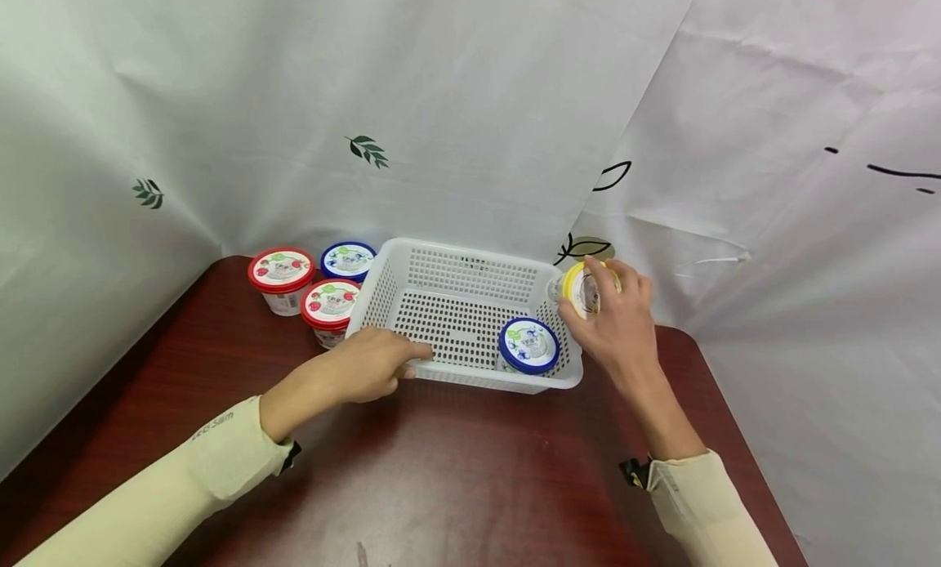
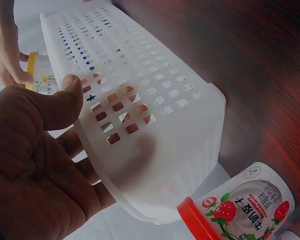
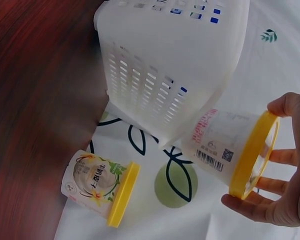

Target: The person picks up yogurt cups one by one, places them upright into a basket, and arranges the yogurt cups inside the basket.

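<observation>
My left hand [image 1: 371,364] grips the near rim of a white perforated plastic basket [image 1: 470,374], close to its left corner. In the left wrist view the thumb lies along the outer wall and the fingers show through the holes. A blue-lidded tub [image 1: 529,346] sits inside at the basket's near right corner. Beyond the basket's right end, my right hand [image 1: 621,330] holds a yellow-lidded tub [image 3: 217,147] by the edge of its lid, fingers spread round it. This tub is tilted beside the basket wall. A second yellow-lidded tub [image 3: 97,182] stands below it on the table.
Left of the basket stand two red-lidded strawberry tubs [image 1: 281,279] and another blue-lidded tub [image 1: 349,261], the nearer red one right at the basket's wall. The dark reddish table [image 1: 456,469] meets a white leaf-printed curtain [image 1: 470,101] behind the basket.
</observation>
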### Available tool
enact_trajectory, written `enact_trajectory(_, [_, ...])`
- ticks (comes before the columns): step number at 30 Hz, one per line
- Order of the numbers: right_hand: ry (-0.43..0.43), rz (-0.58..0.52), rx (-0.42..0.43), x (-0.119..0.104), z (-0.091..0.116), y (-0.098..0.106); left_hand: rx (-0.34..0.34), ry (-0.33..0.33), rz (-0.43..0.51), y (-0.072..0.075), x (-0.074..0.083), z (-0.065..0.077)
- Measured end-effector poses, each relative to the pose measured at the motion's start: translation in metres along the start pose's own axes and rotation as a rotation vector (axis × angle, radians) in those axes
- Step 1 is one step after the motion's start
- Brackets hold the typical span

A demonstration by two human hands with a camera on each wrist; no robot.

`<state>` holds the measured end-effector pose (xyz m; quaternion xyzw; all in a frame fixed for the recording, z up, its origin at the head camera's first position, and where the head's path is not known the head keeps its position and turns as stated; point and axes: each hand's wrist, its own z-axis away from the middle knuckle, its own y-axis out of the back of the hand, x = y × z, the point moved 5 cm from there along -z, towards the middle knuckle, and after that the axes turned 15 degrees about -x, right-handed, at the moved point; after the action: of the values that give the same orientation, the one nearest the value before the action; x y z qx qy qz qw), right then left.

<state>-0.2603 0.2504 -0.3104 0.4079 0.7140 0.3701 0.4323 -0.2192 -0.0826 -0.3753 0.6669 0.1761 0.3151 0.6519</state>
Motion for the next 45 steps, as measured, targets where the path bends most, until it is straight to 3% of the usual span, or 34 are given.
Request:
enact_trajectory(6, [0.013,-0.021,-0.031,0.001,-0.002,-0.004,0.005,-0.004,0.002,0.000,-0.001,0.000])
enact_trajectory(7, [0.008,-0.025,-0.038,0.001,-0.002,-0.005,-0.013,0.016,0.007,0.011,0.009,0.002])
enact_trajectory(8, [0.004,-0.028,-0.043,0.002,-0.002,-0.006,-0.021,0.022,0.007,0.011,0.009,0.002])
enact_trajectory(32, [0.070,-0.065,-0.177,0.004,-0.015,-0.020,-0.028,0.034,0.010,0.011,0.010,0.004])
enact_trajectory(45, [0.078,-0.050,-0.254,0.002,-0.021,-0.029,0.008,0.007,0.004,0.011,0.011,0.006])
